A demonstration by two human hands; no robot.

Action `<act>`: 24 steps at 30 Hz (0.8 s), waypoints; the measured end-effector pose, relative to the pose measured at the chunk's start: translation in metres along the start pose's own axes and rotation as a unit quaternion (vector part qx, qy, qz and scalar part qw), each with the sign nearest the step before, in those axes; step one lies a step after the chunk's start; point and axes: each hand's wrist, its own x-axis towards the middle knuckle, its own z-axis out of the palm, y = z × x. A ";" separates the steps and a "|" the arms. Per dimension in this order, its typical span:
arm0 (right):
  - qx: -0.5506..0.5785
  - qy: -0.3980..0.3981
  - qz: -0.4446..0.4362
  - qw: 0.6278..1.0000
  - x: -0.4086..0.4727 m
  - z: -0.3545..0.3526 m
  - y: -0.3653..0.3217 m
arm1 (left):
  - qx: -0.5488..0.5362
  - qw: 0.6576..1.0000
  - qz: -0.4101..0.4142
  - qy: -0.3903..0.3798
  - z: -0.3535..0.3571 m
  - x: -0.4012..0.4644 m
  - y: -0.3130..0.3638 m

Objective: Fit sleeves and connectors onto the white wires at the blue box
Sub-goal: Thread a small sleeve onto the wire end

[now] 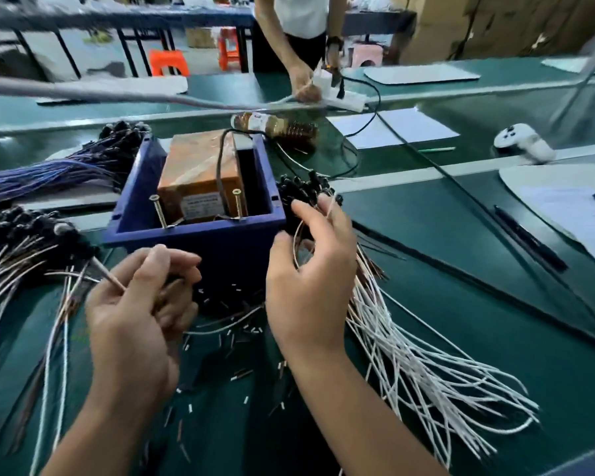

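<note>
Fig.: wire prep at the blue box [200, 235], mid-batch. We see the left hand [134, 304] w/ fingers curled, pinching one wire [109, 277] by its end. The right hand [310, 276] pinches a looped white wire [298, 235] drawn from the right bundle [409, 355]. Loose sleeves [234, 334] lie scattered on the bench [461, 269] btwn the hands. We judge the left pile [21, 249] to be finished pcs; the right bundle is left to do, approx. half remaining.
</note>
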 end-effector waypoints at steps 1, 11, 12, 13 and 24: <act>-0.009 0.000 -0.008 1.000 0.000 0.000 -0.001 | 0.003 1.000 -0.015 -0.012 0.003 -0.002 0.001; -0.097 -0.045 -0.229 0.968 0.009 -0.030 -0.027 | -0.192 0.961 -0.191 -0.065 0.055 -0.009 0.010; -0.095 -0.102 -0.216 0.966 0.009 -0.035 -0.032 | -0.201 0.959 -0.194 -0.051 0.062 -0.009 0.011; -0.109 -0.158 -0.192 0.962 0.010 -0.041 -0.036 | -0.206 0.958 -0.194 -0.037 0.071 -0.009 0.013; -0.205 -0.238 -0.138 0.939 0.052 -0.142 -0.065 | 0.049 0.988 -0.095 -0.108 0.163 0.009 0.032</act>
